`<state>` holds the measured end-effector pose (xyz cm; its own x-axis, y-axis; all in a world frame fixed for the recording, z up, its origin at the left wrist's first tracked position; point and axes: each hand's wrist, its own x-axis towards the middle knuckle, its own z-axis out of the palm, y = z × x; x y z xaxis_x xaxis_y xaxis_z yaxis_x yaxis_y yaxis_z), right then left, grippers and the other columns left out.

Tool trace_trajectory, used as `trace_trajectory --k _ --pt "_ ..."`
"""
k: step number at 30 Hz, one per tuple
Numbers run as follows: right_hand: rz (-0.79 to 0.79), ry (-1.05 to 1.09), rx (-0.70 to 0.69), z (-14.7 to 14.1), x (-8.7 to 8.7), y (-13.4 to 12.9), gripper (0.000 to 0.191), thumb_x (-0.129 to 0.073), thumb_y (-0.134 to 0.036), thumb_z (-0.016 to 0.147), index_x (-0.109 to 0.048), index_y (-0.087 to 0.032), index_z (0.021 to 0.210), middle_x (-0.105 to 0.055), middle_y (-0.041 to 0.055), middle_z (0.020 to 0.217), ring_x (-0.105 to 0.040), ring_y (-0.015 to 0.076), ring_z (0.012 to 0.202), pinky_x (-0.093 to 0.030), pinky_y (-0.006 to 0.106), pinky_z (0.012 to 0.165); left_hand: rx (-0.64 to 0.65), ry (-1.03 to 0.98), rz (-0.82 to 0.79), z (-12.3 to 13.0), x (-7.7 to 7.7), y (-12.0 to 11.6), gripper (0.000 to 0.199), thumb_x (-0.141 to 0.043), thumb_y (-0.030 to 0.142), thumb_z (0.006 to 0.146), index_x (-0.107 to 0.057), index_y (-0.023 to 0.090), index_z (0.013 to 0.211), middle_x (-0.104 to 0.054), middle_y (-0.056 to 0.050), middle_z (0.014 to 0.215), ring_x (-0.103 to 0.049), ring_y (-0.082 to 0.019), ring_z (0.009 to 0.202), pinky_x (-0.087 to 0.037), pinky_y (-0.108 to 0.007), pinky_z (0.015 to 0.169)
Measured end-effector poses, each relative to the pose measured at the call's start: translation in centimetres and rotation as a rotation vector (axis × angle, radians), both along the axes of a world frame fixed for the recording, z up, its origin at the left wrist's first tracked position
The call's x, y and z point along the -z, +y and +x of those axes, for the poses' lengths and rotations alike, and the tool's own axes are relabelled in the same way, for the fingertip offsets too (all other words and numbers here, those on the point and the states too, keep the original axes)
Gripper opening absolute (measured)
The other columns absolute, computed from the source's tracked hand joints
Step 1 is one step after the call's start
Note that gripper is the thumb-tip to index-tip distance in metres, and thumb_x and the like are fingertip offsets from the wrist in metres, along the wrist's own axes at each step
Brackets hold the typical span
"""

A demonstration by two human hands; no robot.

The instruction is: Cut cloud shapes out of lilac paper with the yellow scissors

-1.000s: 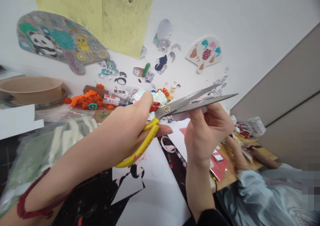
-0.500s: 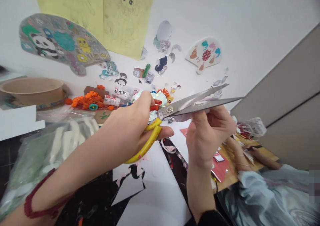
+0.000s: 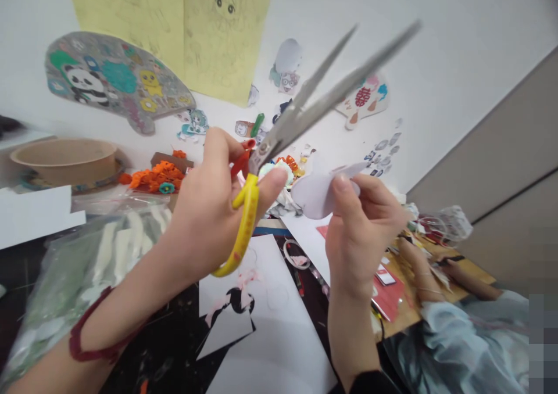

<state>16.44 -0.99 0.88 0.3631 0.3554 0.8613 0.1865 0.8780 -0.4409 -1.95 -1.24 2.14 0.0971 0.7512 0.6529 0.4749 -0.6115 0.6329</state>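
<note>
My left hand [image 3: 204, 214] is wrapped round the handles of a pair of scissors [image 3: 288, 129], one loop yellow and the other red. Their long metal blades stand apart and point up and to the right, with nothing between them. In my right hand [image 3: 360, 237], a white paper cutout [image 3: 313, 195] with a rounded edge is pinched between thumb and fingers. The cutout hangs below the blades and apart from them. Beneath both hands lies a white sheet [image 3: 270, 318] beside a smaller paper with a black and pink picture [image 3: 239, 301].
Orange craft flowers [image 3: 157, 176] and a round tan container [image 3: 65, 158] stand at back left, behind a clear plastic bag [image 3: 87, 272]. Fan-shaped pieces [image 3: 117, 80] and yellow drawings [image 3: 226, 39] are on the wall. At right, another person's hands [image 3: 418, 263] work over a wooden table.
My left hand has drawn the scissors away from the paper, and the blades have swung upward and farther apart. My right hand has stayed in nearly the same place, still pinching the cutout.
</note>
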Motion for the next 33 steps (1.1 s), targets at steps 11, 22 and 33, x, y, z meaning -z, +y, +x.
trace_trajectory --k 11,22,33 --pt "0.076 0.159 0.080 -0.1 -0.6 0.0 0.007 -0.076 -0.017 0.080 -0.077 -0.025 0.082 -0.070 -0.0026 0.079 -0.065 0.0108 0.075 -0.056 0.027 0.072 -0.106 0.361 0.074 1.2 0.9 -0.1 0.055 -0.046 0.075 0.090 -0.045 0.020 0.098 -0.068 -0.012 0.086 -0.071 -0.035 0.075 -0.041 -0.037 0.055" --pt "0.033 0.123 -0.033 -0.5 -0.4 -0.7 0.009 -0.077 -0.015 0.080 -0.079 -0.025 0.080 -0.067 -0.0035 0.074 -0.063 0.0093 0.074 -0.054 0.024 0.074 -0.108 0.380 0.090 1.3 1.0 -0.3 0.051 -0.048 0.072 0.090 -0.045 0.021 0.096 -0.067 -0.009 0.080 -0.067 -0.027 0.066 -0.035 -0.032 0.053" --pt "0.018 0.071 -0.003 -0.7 0.0 -0.6 0.008 -0.077 -0.021 0.082 -0.079 -0.027 0.087 -0.072 -0.0018 0.081 -0.065 0.0119 0.077 -0.056 0.027 0.072 -0.007 0.311 0.101 1.2 1.0 0.0 0.035 -0.055 0.055 0.093 -0.041 0.023 0.093 -0.060 0.000 0.070 -0.056 -0.018 0.055 -0.028 -0.028 0.052"
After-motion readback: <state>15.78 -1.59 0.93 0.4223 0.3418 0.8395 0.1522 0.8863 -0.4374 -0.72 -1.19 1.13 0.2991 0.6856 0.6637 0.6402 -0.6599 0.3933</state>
